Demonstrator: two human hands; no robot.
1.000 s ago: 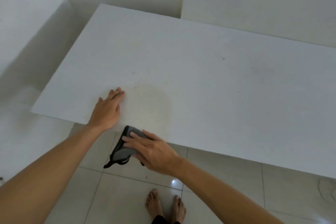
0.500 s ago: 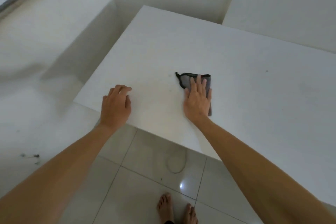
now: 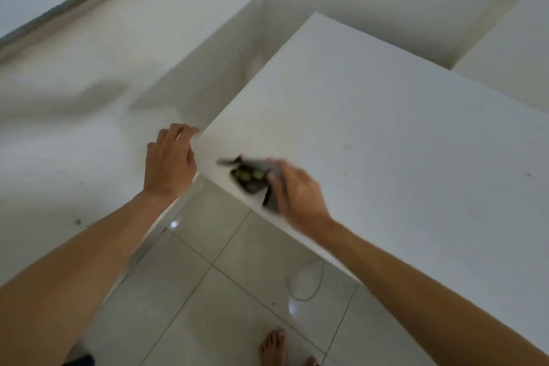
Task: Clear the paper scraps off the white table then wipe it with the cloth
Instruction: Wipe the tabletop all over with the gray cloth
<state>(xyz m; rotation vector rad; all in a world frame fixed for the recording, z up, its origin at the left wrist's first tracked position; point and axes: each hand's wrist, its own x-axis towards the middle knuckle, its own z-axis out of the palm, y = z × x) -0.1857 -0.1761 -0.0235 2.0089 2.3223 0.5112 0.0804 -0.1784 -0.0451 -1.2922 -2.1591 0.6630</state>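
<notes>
The white table [image 3: 386, 134] fills the right half of the view, and I see no paper scraps on it. A dark grey cloth [image 3: 249, 177] lies bunched near the table's front left corner, blurred by motion. My right hand [image 3: 297, 196] presses on the cloth's right part, close to the front edge. My left hand [image 3: 169, 162] hovers just off the table's left corner with loosely curled fingers, holding nothing; its fingertips reach the corner.
A white ledge or bed surface [image 3: 74, 116] runs along the left, close to the table's side. Pale floor tiles [image 3: 225, 291] lie below, with a thin cable loop [image 3: 306, 282] and my bare feet [image 3: 273, 348]. White walls stand behind the table.
My right hand has dragged the cloth back and left, from the table's middle towards its front left corner. My left hand has slid off the tabletop to the corner. The view has swung left.
</notes>
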